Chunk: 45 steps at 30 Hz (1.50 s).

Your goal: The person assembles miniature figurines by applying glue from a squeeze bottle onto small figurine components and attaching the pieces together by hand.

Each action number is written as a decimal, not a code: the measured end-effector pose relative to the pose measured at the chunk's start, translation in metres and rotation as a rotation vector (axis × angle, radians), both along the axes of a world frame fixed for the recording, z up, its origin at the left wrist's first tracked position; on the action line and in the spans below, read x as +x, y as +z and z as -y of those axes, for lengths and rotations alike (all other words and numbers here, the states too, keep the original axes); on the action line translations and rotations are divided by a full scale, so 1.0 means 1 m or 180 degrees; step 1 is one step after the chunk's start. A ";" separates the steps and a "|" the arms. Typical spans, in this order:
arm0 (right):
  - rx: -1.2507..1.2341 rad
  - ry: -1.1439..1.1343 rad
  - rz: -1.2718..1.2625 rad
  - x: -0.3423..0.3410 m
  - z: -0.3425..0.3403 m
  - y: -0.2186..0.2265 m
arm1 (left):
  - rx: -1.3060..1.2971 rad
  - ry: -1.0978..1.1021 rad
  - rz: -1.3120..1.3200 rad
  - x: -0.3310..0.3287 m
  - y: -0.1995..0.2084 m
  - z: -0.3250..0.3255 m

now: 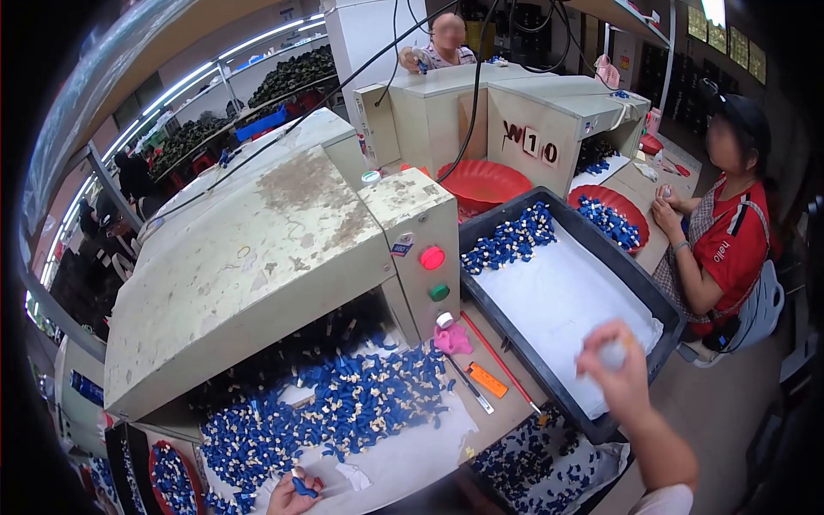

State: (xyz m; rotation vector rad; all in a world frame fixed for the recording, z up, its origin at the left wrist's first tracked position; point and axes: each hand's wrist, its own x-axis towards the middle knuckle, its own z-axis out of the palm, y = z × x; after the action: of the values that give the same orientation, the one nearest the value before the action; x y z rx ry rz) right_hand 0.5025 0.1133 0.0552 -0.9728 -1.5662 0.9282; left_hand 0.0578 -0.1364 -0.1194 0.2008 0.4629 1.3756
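Blue pieces (360,412) with pale tips lie heaped in the mouth of a cream metal box (240,257), its top scuffed brown, and spill out onto the worktop. At the lower edge the left hand (292,498) pinches one small blue piece (303,487) between thumb and fingers, just beside the near side of that heap.

The right hand (620,360) is up over the near part of a black tray (515,333), its fingers curled and drawn fairly close to the thumb (they are blurred, so I cannot tell whether they hold anything). A white sheet (558,296) lines the tray, and more of the same pieces are gathered at its far left corner. Below the tray's near end, a lower tray (532,463) carries scattered dark blue pieces.

Between box and tray lie a pink cloth (453,341), a pen (470,386), a flat orange object (487,379) and a long red stick (498,356). On the box front sit a red button (432,257) and a green button (439,293). Beyond the tray stands a red bowl (485,182); to the right sits a co-worker (734,240) in a red top, hands together.
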 end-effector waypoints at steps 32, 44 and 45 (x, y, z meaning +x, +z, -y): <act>0.0159 -0.0835 -0.1666 -0.145 -0.499 0.057 | -0.1372 -0.0056 -0.2158 -0.032 -0.003 -0.034; 0.0691 -0.1286 -0.1981 -0.125 -0.531 0.048 | -0.2028 -0.0501 -0.2311 -0.026 0.027 0.004; 0.0727 -0.1296 -0.1913 -0.121 -0.524 0.044 | -0.1996 -0.0762 -0.3093 -0.021 0.040 -0.007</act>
State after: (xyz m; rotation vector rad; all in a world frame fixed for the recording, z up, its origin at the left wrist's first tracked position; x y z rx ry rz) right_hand 0.3818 0.6377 0.0992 -0.7207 -0.8979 0.6514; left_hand 0.0369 -0.1296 -0.0793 0.3861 1.5907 0.7666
